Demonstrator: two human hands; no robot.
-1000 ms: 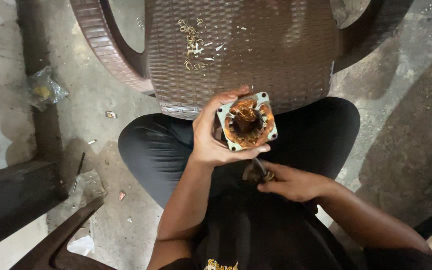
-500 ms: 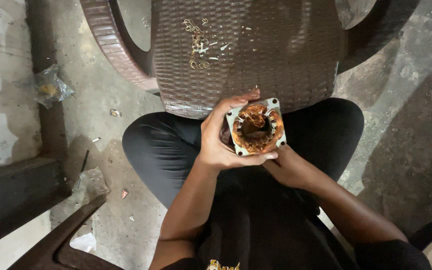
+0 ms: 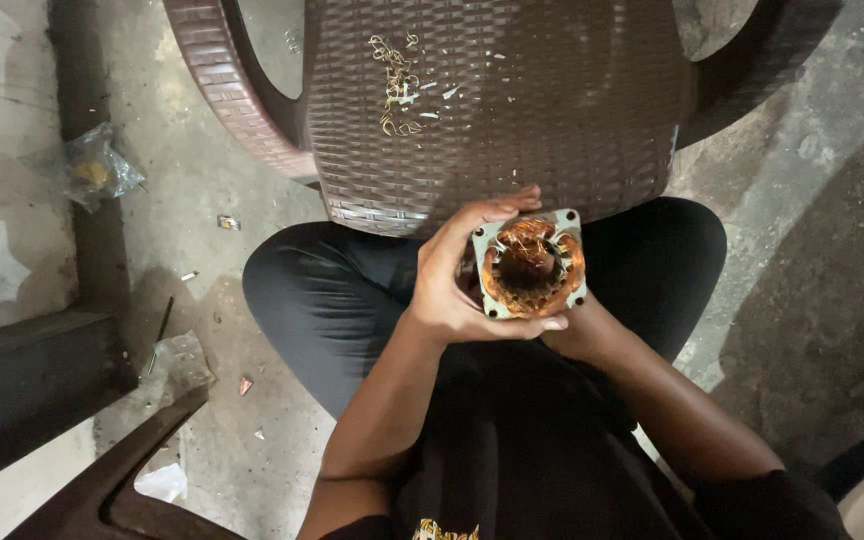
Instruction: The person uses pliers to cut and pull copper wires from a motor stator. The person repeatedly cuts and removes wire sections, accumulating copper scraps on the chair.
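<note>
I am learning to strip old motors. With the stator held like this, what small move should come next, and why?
Probably bring the right hand up from under the square metal stator with copper windings. It sits below the part, its fingers hidden, while the left hand alone grips it over the brown woven chair; the open windings face up.

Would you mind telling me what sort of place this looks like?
Probably an informal repair workshop: a bare, stained concrete floor, brown woven plastic chairs strewn with copper wire scraps, and a motor stator with copper windings gripped in the left hand.
</note>
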